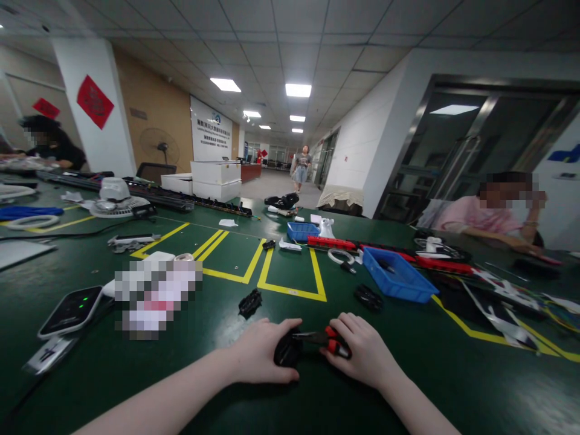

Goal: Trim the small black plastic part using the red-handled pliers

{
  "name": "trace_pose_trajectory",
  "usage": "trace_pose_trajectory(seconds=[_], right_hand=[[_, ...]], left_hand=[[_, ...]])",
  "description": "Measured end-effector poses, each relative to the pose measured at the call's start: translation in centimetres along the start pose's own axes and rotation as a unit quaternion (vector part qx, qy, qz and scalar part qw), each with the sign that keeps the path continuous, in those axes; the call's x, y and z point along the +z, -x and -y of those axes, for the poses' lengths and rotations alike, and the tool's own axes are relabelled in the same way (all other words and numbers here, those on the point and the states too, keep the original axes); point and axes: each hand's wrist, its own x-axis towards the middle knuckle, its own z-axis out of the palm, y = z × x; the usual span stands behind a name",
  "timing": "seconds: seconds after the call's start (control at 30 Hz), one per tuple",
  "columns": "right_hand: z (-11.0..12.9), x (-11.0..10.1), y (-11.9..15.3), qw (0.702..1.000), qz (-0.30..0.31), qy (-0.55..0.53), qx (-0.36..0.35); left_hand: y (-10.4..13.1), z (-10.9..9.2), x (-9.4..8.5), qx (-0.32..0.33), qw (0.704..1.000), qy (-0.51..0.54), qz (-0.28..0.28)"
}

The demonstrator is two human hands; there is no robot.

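Observation:
My left hand [265,350] is wrapped around a dark black bundle [286,353], which looks like a coiled cable; its details are hard to make out. In my right hand [360,347] are scissors with red and black handles [336,344], and their metal blades point left. The blade tips reach the top of the bundle; whether they are cutting into it I cannot tell. Just beyond my left hand lies another black bundle [251,303] on the green table [203,399]. A third black bundle [368,298] rests beyond my right hand.
A blue tray [399,278] stands at the right, with a smaller blue tray [302,230] farther back. Long red strips [333,243] run behind them. At left lie a device with a green light [72,311] and a blurred pack [158,296]. Two people sit at the sides; another stands far back.

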Motion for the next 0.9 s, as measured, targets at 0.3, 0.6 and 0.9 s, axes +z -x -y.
trace_pose_trajectory(seconds=[0.3,0.6,0.9], right_hand=[[0.2,-0.1,0.0,1.000,-0.007,0.012,-0.010],[0.6,-0.1,0.1,1.000,0.003,0.012,0.006],[1.3,-0.3,-0.1,1.000,-0.003,-0.005,0.007]], left_hand=[[0.1,0.8,-1.2,0.036,0.995,0.084,0.035],[0.1,0.7,0.3,0.029,0.998,0.054,-0.031],[0.2,0.7,0.5,0.065,0.995,0.046,-0.058]])
